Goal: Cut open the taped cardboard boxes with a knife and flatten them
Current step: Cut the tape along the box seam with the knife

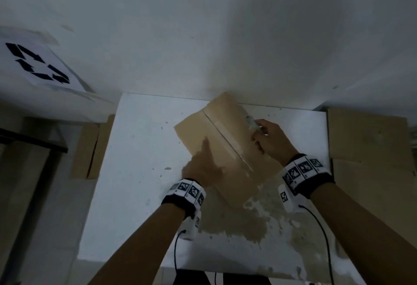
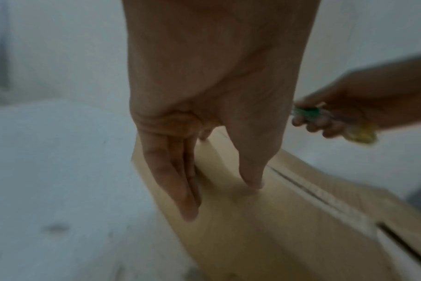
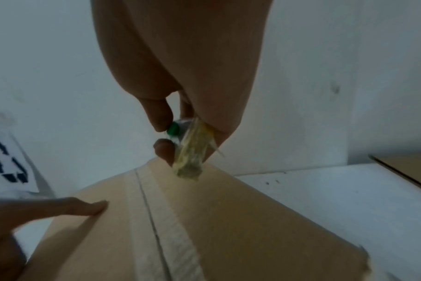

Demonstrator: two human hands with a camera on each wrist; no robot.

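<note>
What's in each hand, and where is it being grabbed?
The right hand grips the knife around its handle. The left hand holds nothing; its straight fingers rest on the box.

Cardboard box (image 1: pixel 225 140): matt tan board, smooth faces. Tape strip (image 3: pixel 166 228) along its centre seam: pale, slightly fibrous-looking, duller than the board. Knife (image 3: pixel 187 152): translucent yellowish plastic casing with a glossy green plastic knob; blade blurred. Tabletop (image 1: pixel 135 149): white painted surface, speckled, with the coating worn off in rough brown patches at the near edge. Wall (image 1: pixel 203 25): matt white. Recycling sign (image 1: pixel 38 63): white paper, black print.
</note>
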